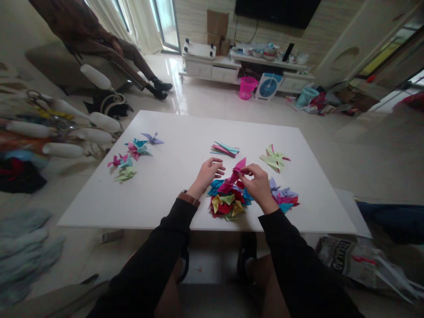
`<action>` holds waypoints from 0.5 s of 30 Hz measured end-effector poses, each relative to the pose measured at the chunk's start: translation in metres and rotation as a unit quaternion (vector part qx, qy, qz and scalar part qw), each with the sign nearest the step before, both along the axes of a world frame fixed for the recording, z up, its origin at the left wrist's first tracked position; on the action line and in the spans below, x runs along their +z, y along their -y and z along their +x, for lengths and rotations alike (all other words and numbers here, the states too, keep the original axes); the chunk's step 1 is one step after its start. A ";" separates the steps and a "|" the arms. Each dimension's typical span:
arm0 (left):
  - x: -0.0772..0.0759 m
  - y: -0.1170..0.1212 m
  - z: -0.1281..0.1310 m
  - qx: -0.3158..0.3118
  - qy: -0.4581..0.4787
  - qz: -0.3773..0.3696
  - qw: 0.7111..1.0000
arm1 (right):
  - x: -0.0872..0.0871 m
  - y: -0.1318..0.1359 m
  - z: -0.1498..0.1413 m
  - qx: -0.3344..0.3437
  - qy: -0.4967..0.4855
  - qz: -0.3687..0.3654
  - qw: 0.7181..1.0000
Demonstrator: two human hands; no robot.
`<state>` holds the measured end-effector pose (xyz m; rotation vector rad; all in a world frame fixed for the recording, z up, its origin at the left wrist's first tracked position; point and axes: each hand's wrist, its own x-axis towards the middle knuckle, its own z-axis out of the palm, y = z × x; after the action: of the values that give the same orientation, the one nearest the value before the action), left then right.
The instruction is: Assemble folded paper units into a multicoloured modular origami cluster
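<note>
Between the fingers of my right hand (pixel 256 183) is a pink folded paper crane (pixel 239 168), lifted just above a heap of coloured folded papers (pixel 228 204). My left hand (pixel 208 173) is beside the heap on its left, fingers apart and holding nothing. Red, blue, gold and green pieces make up the heap, partly covered by my right hand. Behind it lies a small stack of folded paper strips (pixel 225 149) in pink and teal. To the right of my right hand is a pile of purple, pink and blue folded papers (pixel 284 196).
Several finished paper cranes (pixel 134 150) lie at the left of the white table (pixel 179 132). Pale green folded papers (pixel 274 159) are at the back right. A seated person (pixel 122 53) is at the far left, near a lamp with white shades (pixel 96 77).
</note>
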<state>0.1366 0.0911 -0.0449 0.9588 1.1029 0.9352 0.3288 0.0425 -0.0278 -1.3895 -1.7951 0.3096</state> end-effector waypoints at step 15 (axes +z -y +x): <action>0.001 0.002 0.006 -0.017 -0.023 0.003 1.000 | -0.047 0.024 0.146 -0.079 0.301 -0.319 0.895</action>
<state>0.1423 0.0889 -0.0435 1.0046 1.1197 0.8928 0.4744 0.0189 -0.0749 -2.2775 -2.1546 0.4393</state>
